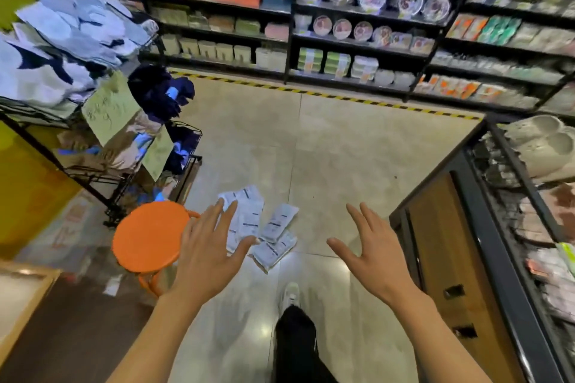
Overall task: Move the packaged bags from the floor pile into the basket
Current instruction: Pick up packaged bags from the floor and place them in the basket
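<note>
Overhead, so to speak, the scene is a shop aisle with a pale beige tiled floor (326, 146) running away from the viewer. Along the far side stand tall black metal shelves (292, 28) loaded with patterned plates, lidded containers and coloured boxes, and a yellow-and-black hazard stripe (326, 96) runs on the floor just in front of them. On the right is a dark-framed wooden display counter (451, 258) carrying pale foam clogs (the other goods on it are too blurred to name). On the left, a black wire rack of baskets (102, 146) holds heaps of white, grey and navy fabric goods, with pale green paper signs hanging from it. Near its foot stands a round orange plastic stool (149, 236).

On the floor between stool and counter lies the small pile of white packaged bags with dark printed labels (270, 227), flat and partly overlapping, just right of the stool. Nearer the viewer, a leg in black trousers (295, 345) ends in a white shoe just short of the pile.

Both bare forearms reach forward. The left hand (208, 255) is spread wide, fingers straight, above the stool's edge and the pile's left side, holding nothing. The right hand (370, 249) is likewise splayed and empty, over bare floor to the right of the bags.
</note>
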`<action>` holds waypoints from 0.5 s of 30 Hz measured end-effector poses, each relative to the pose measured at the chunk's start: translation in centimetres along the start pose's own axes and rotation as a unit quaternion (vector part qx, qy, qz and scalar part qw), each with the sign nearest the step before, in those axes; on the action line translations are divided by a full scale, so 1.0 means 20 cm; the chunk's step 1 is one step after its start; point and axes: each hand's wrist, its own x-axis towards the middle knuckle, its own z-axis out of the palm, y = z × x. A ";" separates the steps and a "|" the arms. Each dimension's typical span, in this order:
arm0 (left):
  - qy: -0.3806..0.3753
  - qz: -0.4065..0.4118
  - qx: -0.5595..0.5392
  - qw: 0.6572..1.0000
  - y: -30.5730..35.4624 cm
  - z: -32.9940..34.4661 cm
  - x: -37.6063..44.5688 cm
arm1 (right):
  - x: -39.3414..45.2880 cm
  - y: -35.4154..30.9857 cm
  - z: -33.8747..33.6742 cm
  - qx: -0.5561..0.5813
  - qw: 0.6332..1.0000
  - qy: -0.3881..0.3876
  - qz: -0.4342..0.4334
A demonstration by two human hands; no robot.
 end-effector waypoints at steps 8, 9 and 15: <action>-0.035 -0.059 0.009 0.998 -0.15 0.19 0.91 | 1.09 0.08 0.09 0.009 0.998 -0.054 -0.016; -0.041 -0.064 0.015 0.997 -0.17 0.21 1.03 | 1.23 0.09 0.12 0.006 0.998 -0.060 -0.017; -0.056 -0.068 0.026 0.996 -0.38 0.39 1.58 | 1.84 0.14 0.36 0.002 0.997 -0.077 -0.013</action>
